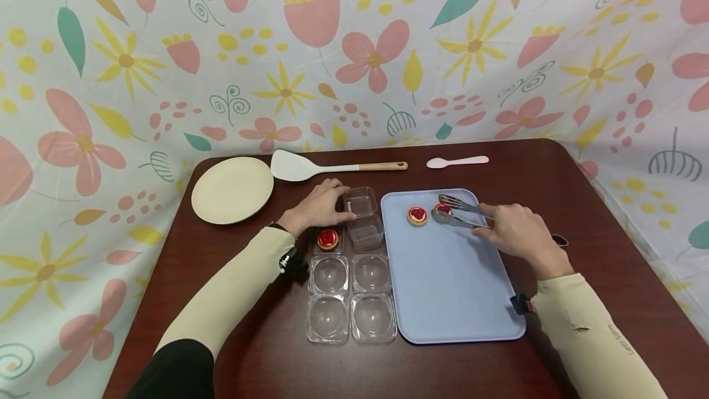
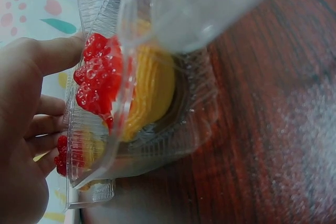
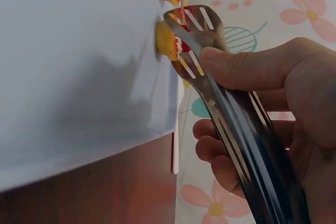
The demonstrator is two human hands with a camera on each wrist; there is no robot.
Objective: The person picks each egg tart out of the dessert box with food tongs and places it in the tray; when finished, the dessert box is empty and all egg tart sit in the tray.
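Note:
My left hand (image 1: 321, 205) is at a clear plastic container (image 1: 365, 229) standing with its lid raised. Its thumb and fingers grip the container's edge. Beside the wrist, a tart with red topping (image 1: 327, 239) sits in a clear cup; the left wrist view shows a tart (image 2: 152, 87) close up through clear plastic, with another tart (image 2: 79, 153) behind. My right hand (image 1: 517, 233) grips metal tongs (image 1: 462, 221), their slotted tips around a small red-topped tart (image 1: 443, 209) on the blue tray (image 1: 454, 282). Another tart (image 1: 417, 215) lies left of the tips.
Several open clear cups (image 1: 329, 319) stand left of the tray. Behind them are a cream plate (image 1: 232, 189), a white spatula with wooden handle (image 1: 338, 168) and a pink spoon (image 1: 456, 162). A flower-patterned cloth (image 1: 354, 48) hangs behind the brown table (image 1: 266, 350).

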